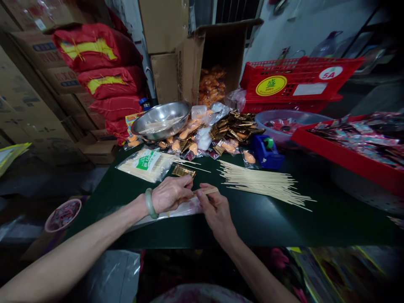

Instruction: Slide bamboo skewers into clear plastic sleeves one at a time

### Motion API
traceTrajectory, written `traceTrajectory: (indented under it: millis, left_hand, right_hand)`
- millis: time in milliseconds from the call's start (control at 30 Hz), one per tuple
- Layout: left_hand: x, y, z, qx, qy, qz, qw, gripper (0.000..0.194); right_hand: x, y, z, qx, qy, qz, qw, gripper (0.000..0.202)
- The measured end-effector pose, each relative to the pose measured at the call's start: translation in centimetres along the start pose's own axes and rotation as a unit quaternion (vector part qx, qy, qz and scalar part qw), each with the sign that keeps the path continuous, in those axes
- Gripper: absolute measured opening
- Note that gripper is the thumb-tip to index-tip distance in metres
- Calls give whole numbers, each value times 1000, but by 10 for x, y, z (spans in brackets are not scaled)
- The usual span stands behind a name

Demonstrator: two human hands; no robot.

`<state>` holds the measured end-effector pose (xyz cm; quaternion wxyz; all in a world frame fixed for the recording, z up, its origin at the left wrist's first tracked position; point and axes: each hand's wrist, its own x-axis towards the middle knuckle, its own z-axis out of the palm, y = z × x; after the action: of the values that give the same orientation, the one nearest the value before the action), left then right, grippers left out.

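Note:
My right hand (217,210) grips a short, pale wooden stick or thin bundle of sticks (211,191) between thumb and fingers. Close against it, my left hand (173,193), with a green bangle (150,203) on the wrist, has its fingers curled in; what they pinch is hidden. Beneath both hands lies a clear plastic bag (167,214). Just beyond the left knuckles is a gold packet (183,171). A pack of wooden sticks with a green label (147,164) lies to the left, and a spread of loose sticks (261,181) to the right.
At the table's back stand a steel bowl (162,120) with sticks, a heap of gold packets (235,128), orange wrapped pieces (193,148) and a blue tape dispenser (268,153). A red tray (347,155) of packets is at right. Red baskets (309,80) and an open carton (189,63) rise behind.

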<state>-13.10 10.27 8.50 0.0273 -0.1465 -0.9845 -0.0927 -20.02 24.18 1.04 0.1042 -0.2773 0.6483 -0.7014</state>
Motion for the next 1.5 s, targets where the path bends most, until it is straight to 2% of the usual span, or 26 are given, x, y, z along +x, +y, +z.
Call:
traceTrajectory:
  millis: [133, 267, 367, 433, 467, 533, 600, 667, 733, 833, 900, 933, 1000, 1067, 1133, 1233, 1300, 1400, 1500]
  left_hand:
    - [-4, 2, 1, 28, 52, -16, 998, 21]
    - [-7, 3, 3, 13, 83, -29, 996, 24]
    - [-7, 5, 6, -8, 85, -33, 996, 25]
    - [-9, 5, 12, -34, 94, -48, 994, 17]
    - [-11, 5, 16, -45, 94, -66, 992, 23]
    - [-16, 3, 28, -54, 72, -122, 988, 54]
    - [-24, -2, 42, -54, 26, -179, 982, 59]
    - [-31, -6, 52, -60, -7, -207, 977, 49]
    - [-37, -9, 58, -66, -11, -214, 975, 44]
    - [-40, -10, 59, -67, -8, -217, 974, 42]
    - [-40, -9, 57, -66, -16, -224, 972, 40]
    - [-39, -8, 55, -63, -22, -229, 971, 41]
    - [-34, -7, 47, -60, -22, -235, 970, 46]
    - [-23, -4, 34, -88, 17, -222, 971, 50]
    - [-7, 4, 15, -174, 80, -195, 962, 50]
    - [22, 23, -14, -332, 148, -147, 920, 45]
    - [40, 35, -27, -411, 174, -114, 888, 44]
    - [56, 46, -33, -517, 201, -77, 829, 35]
    - [59, 47, -30, -575, 232, -89, 780, 29]
  right_hand:
    - [1, -1, -4, -10, -6, 34, 999, 25]
    - [3, -6, -9, 48, -64, 111, 991, 35]
    - [6, -4, -9, 53, -70, 104, 991, 33]
    - [8, -2, -10, 49, -66, 94, 992, 29]
    - [9, 0, -11, 48, -63, 90, 993, 28]
    - [11, 2, -14, 43, -54, 86, 994, 25]
    - [13, 2, -19, 33, -44, 80, 995, 25]
    - [17, 1, -27, 24, -27, 75, 997, 28]
    - [24, -3, -39, 16, 8, 66, 998, 30]
    - [40, -16, -69, 7, 80, 45, 996, 29]
    - [52, -31, -91, 3, 103, 23, 994, 29]
    - [56, -40, -101, -5, 96, 12, 995, 28]
    - [63, -62, -114, -46, 44, -8, 998, 28]
    - [65, -84, -116, -105, -36, -25, 994, 28]
    - [65, -103, -108, -140, -119, -50, 982, 26]
    - [67, -124, -91, -157, -218, -93, 959, 21]
    - [69, -133, -82, -156, -250, -109, 949, 19]
    - [72, -140, -77, -140, -276, -109, 945, 20]
    - [72, -140, -78, -124, -287, -116, 943, 19]
